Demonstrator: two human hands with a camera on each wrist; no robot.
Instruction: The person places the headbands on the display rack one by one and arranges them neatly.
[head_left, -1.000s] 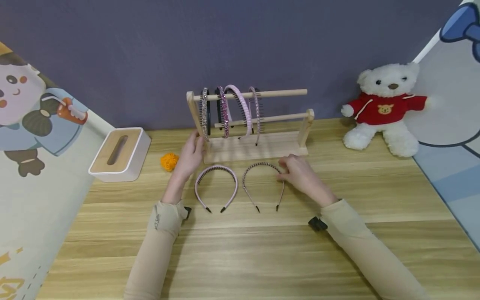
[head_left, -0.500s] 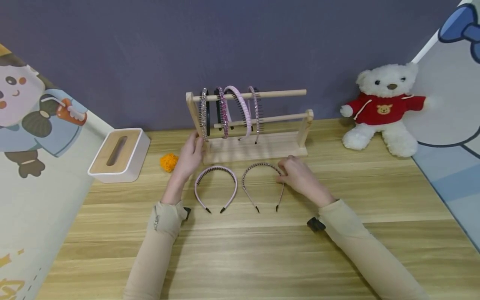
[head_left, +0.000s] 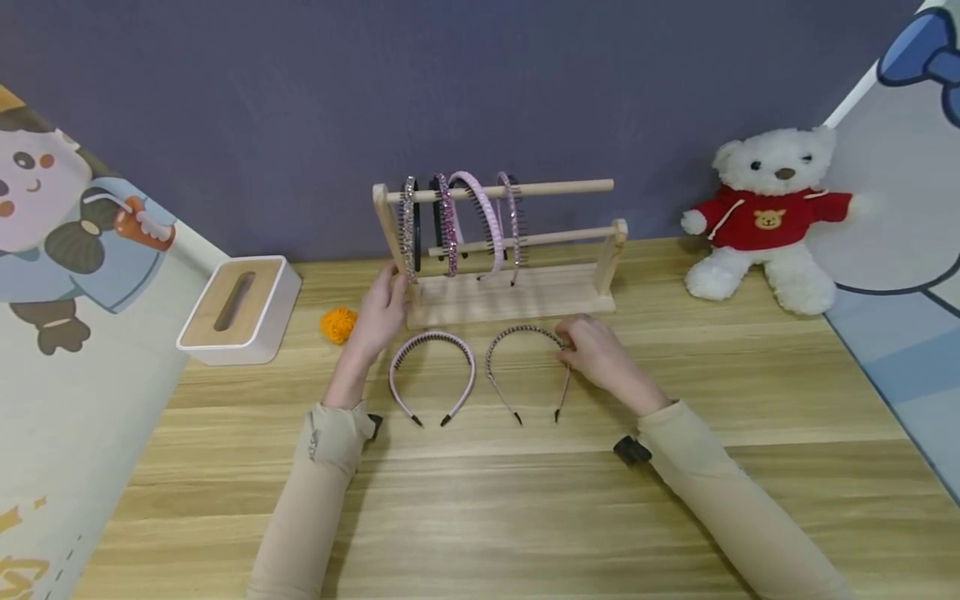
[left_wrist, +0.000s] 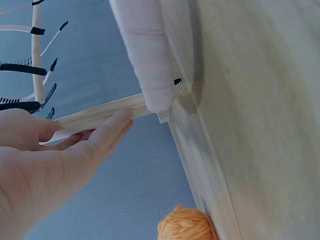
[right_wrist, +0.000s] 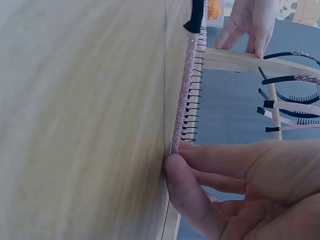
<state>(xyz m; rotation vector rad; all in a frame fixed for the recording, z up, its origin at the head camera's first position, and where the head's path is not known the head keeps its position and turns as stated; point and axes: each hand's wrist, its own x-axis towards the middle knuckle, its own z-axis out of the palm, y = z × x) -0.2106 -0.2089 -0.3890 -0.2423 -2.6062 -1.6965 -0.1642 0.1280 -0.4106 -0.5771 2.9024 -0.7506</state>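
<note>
My right hand (head_left: 598, 357) pinches the right side of a thin, sparkly pink headband (head_left: 525, 327) lying on the table; in the right wrist view, thumb and forefinger meet on its glittery band (right_wrist: 184, 100), which has dark comb teeth. My left hand (head_left: 381, 312) holds the left post of a wooden rack, and the left wrist view shows the post (left_wrist: 105, 114) between thumb and fingers. A thicker pale pink headband (head_left: 471, 383) lies left of the thin one. Several headbands hang on the rack's upper rod (head_left: 570, 185), among them a magenta glittery one (head_left: 448, 225) and a braided pink one (head_left: 486, 212).
An orange yarn ball (head_left: 338, 324) sits left of the left hand. Beyond it stands a white tissue box (head_left: 273, 321) with a wooden lid. At the back right sits a white teddy bear (head_left: 780, 162) in a red hoodie. A dark wall (head_left: 300, 125) rises behind the rack.
The thin headband has shifted slightly to the right with my right hand's fingers on it. My left hand stays on the rack post.
</note>
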